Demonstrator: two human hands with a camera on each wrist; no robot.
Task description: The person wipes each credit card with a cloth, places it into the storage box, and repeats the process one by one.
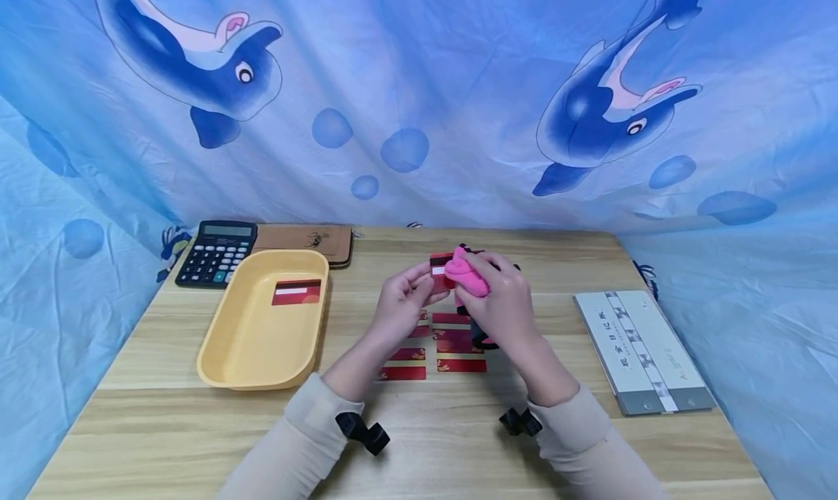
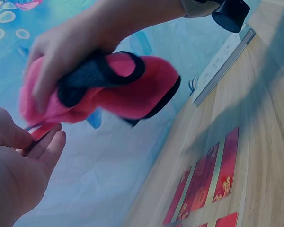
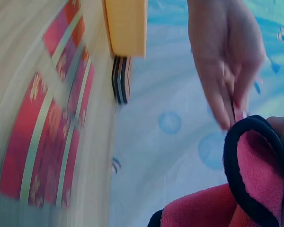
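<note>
My left hand [image 1: 402, 300] pinches a red bank card [image 1: 440, 265] by its edge, its dark stripe and white strip turned toward the head camera. Bunched in my right hand [image 1: 507, 303] is a pink cloth [image 1: 468, 276] with dark trim, pressed against the card's right part. In the left wrist view the cloth [image 2: 132, 87] hangs in loose folds from the right hand. Below the hands, several red cards [image 1: 461, 345] lie in two columns on the table, partly hidden by the left hand and the cloth. Another red card [image 1: 297, 292] lies inside the yellow tray [image 1: 209, 354].
A black calculator [image 1: 217, 254] and a brown wallet [image 1: 337, 245] sit behind the tray at the back left. On the right lies a grey and white account book [image 1: 644, 351]. A blue dolphin-print curtain [image 1: 471, 121] surrounds the wooden table [image 1: 452, 442].
</note>
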